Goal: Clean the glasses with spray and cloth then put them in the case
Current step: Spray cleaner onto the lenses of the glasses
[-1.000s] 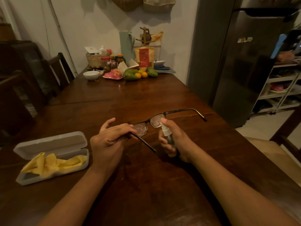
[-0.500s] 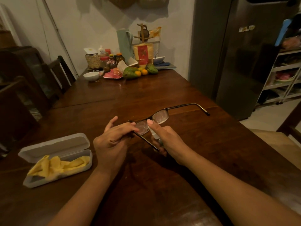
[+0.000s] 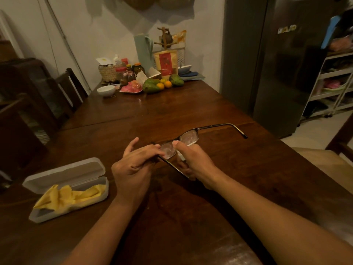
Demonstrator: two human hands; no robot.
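The left hand pinches the glasses, which stretch away to the right. The right hand curls round the spray bottle just beside the lenses.

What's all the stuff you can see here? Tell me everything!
glasses: one, dark frame, held over mid-table
spray bottle: one, whitish, mostly hidden, beside the glasses
case: one, white, open, table's left
cloth: one, yellow, inside the case
table: one, brown wood
bowl: one, white, far end
green fruits: two, far end
oranges: at least two, orange, between the green fruits
jug: one, pale green, by the wall
fridge: one, dark grey, right
left hand: one, pinches the glasses' side arm
right hand: one, grips the spray bottle
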